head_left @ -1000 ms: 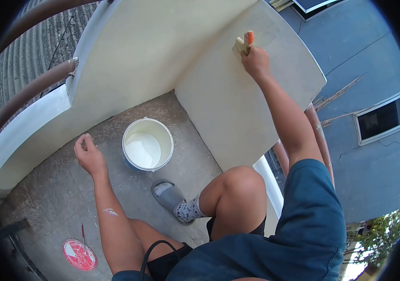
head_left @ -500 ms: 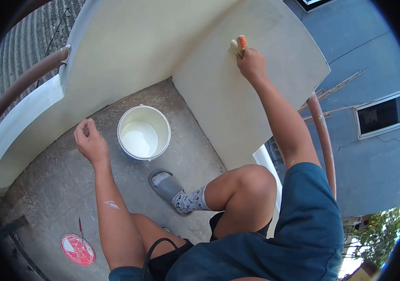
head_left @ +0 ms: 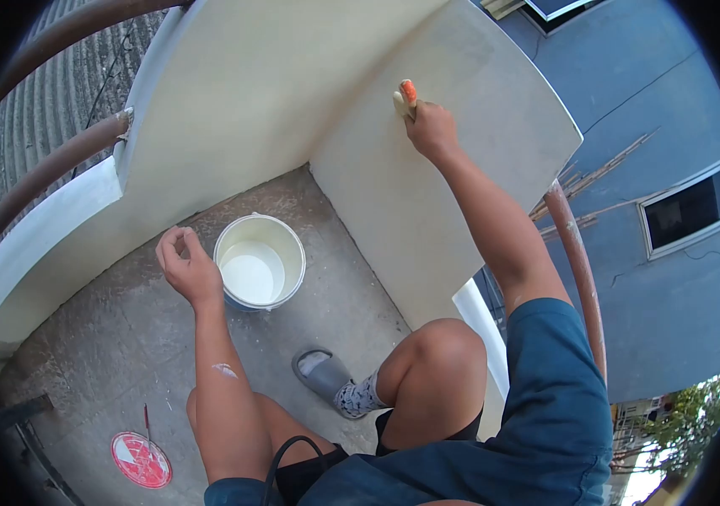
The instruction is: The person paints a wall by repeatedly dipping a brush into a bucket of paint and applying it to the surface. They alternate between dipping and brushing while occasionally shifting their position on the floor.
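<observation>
My right hand (head_left: 432, 131) grips a paintbrush (head_left: 409, 91) against the pale wall panel (head_left: 436, 194) on the right. The brush has an orange part and a cream-coated part showing; the rest is hidden in my fist. Over the floor, my left hand (head_left: 189, 268) hangs with loosely bent fingers, slightly apart, and nothing visible in them. Just right of it stands a white bucket (head_left: 294, 287) holding white paint (head_left: 252, 275). A white smear marks my left forearm.
A red and white round lid (head_left: 142, 462) lies on the concrete floor (head_left: 124, 354), with a thin red-handled tool (head_left: 147, 420) on it. Curved cream wall (head_left: 233, 110) and brown rails (head_left: 82, 148) border the left. My sandalled foot (head_left: 323, 376) is below the bucket.
My right hand and the paintbrush have moved left and slightly down along the panel. My left hand has shifted right and down, closer to the bucket. The view has tilted slightly.
</observation>
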The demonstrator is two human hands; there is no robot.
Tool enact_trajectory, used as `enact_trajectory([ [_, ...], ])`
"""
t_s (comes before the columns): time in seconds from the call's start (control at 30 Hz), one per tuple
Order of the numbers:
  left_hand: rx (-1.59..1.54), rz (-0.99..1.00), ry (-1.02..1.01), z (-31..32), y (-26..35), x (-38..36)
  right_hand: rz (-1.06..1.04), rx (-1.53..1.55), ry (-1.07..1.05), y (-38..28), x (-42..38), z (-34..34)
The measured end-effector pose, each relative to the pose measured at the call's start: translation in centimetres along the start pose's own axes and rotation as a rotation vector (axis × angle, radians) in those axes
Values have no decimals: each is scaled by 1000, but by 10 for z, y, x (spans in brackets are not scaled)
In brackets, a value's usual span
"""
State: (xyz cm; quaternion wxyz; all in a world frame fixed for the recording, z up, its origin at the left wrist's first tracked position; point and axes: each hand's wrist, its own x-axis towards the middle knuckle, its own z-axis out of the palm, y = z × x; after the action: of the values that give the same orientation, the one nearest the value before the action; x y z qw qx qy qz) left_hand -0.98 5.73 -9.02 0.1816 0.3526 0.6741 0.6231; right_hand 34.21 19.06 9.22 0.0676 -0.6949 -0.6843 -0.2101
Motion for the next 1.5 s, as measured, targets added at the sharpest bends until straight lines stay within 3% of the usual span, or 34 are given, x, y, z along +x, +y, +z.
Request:
enact_trajectory([
  [0.17,61,107,37,-23,-15,17,-22,-106,370,25,75,-90],
  [0.23,116,104,67,-32,-10,23,-14,38,545,18,97,-121],
  [0.33,141,123,96,-43,-15,28,-16,67,482,10,101,-105],
  [0.37,144,147,96,-47,-18,30,65,-7,305,6,99,-91],
  [0.43,165,137,103,-61,-22,33,41,-115,237,5,96,-81],
  [0.57,233,151,124,-85,-23,41,66,-97,489,10,124,-128],
  [0.67,278,150,117,-109,-27,39,-73,-163,645,11,128,-140],
  [0.73,329,156,105,-124,-35,39,-337,-380,787,12,121,-128],
  [0.8,360,184,101,-139,-40,40,-478,-567,612,12,107,-91],
  [0.9,416,216,87,-159,-50,37,-566,-601,336,5,82,-29],
  [1.0,440,194,96,-181,-54,33,-559,-511,339,-11,78,-39],
  [1.07,457,195,91,-190,-55,27,-515,-455,541,-10,91,-77],
  [1.17,510,189,73,-202,-50,25,-517,-531,587,12,113,-94],
  [1.23,502,204,79,-204,-50,26,-635,-682,425,21,106,-64],
  [1.3,493,212,92,-203,-47,23,-611,-624,295,8,92,-45],
  [1.4,450,187,88,-199,-39,23,-583,-516,365,-5,92,-68],
  [1.47,433,205,83,-193,-37,23,-566,-499,643,1,106,-101],
  [1.5,430,206,80,-190,-36,24,-528,-496,668,8,114,-108],
])
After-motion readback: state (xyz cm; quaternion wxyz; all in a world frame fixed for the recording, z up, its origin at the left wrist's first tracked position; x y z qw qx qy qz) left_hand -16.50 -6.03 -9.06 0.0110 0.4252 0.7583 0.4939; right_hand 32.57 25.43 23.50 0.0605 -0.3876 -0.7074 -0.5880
